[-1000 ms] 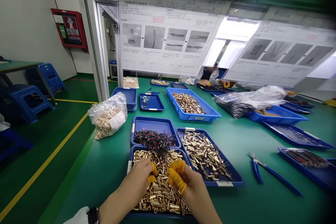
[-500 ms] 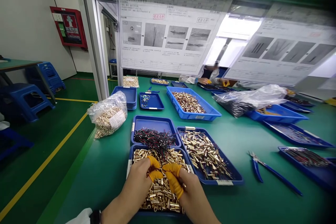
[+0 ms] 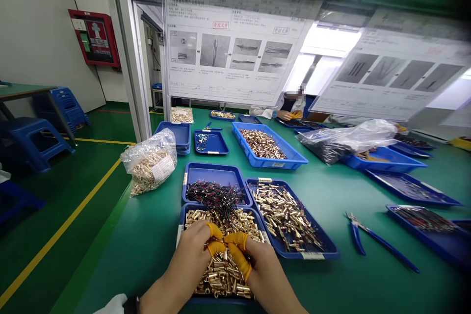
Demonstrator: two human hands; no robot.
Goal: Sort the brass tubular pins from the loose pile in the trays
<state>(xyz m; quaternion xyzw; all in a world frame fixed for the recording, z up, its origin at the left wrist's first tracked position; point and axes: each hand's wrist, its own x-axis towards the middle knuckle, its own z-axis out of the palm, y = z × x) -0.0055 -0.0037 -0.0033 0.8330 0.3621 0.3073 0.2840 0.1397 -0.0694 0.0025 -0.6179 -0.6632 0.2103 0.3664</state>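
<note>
Yellow finger covers sit on the thumb and forefinger of my left hand (image 3: 195, 255) and my right hand (image 3: 257, 260). Both hands are pinched, tips nearly touching, above a blue tray of brass sleeves (image 3: 224, 274). Something small and dark shows between the left fingertips; what the right fingertips grip is too small to name. Just behind the hands, a bundle of thin black and red wires (image 3: 213, 194) spills from a blue tray (image 3: 217, 172) onto the sleeves. A tray on the right holds brass sleeves with wires (image 3: 283, 213).
Blue-handled pliers (image 3: 380, 243) lie on the right. A bag of brass parts (image 3: 150, 164) stands at the left. Farther back are a blue bin (image 3: 274, 162), stacked trays (image 3: 176, 132) and a plastic bag (image 3: 353, 137). Another person's hands (image 3: 290, 115) are across the table.
My fingertips have come slightly closer together over the sleeves. Across the table, the other person's hands have moved together. The whole view has shifted slightly.
</note>
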